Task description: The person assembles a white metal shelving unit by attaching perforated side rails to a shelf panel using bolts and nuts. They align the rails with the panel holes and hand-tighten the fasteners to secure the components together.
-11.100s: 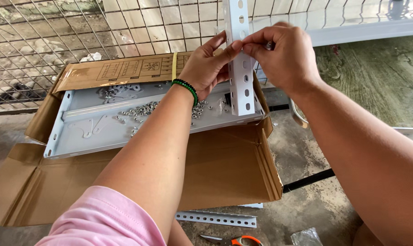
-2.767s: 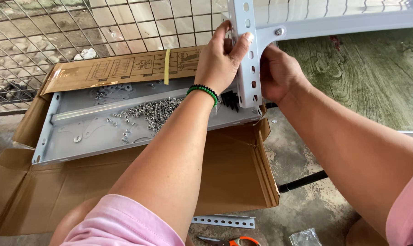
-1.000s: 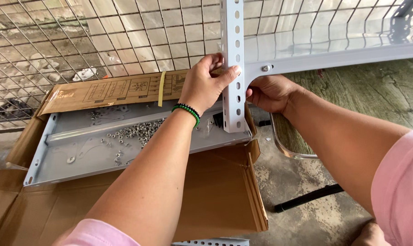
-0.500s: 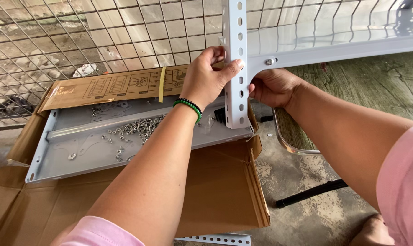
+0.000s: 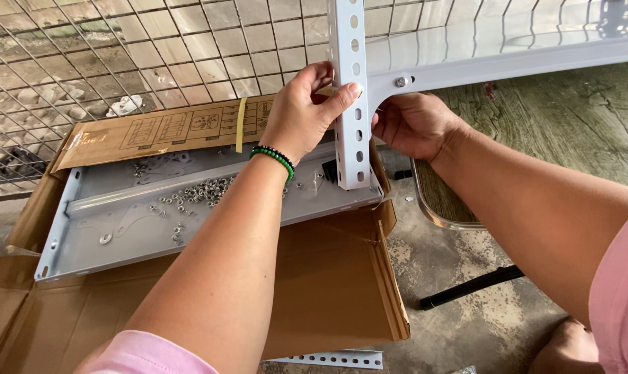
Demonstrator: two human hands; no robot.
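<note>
— What's different from a moment back?

— Little. The left hand (image 5: 305,109) is still wrapped around the slotted white upright (image 5: 350,93) at upper centre of the frame, thumb pressed on its front face. The right hand (image 5: 412,125) has stayed tucked behind the post, just under the bolt (image 5: 400,82) at the corner plate; its fingers curl on something I can't make out.

— So the joint?

— Probably still being fastened: the grey shelf rail (image 5: 522,61) meets the post there. Loose nuts (image 5: 204,192) lie in the grey shelf panel (image 5: 154,228) inside the cardboard box (image 5: 328,291), centre left.
</note>
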